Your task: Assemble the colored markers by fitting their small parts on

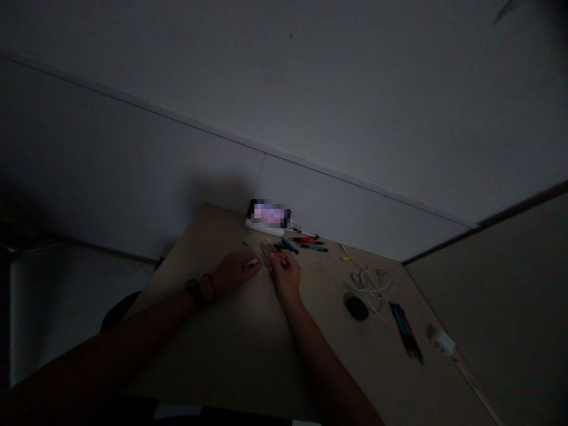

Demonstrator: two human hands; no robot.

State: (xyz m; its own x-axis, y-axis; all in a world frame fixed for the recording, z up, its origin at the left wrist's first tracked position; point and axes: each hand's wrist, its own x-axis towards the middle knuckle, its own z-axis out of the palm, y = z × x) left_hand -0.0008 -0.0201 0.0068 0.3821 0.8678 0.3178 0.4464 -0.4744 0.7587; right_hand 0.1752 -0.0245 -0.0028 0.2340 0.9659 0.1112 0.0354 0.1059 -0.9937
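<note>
The scene is very dark. My left hand [235,271] rests on a light wooden desk [248,349], its fingers pinched on a small pale pen part [251,263]. My right hand [285,275] is close beside it, fingers closed around a thin stick-like piece [268,247] that points up and away from me. The two hands nearly touch. Just beyond them lie several pens [308,243] with red, blue and black bodies. A dark band sits on my left wrist [194,292].
A phone with a lit screen [269,214] lies on a white block at the desk's far edge. A coiled white cable [371,284], a dark round object [356,307], more pens [406,331] and a white plug [441,342] lie to the right. Partition walls enclose the desk.
</note>
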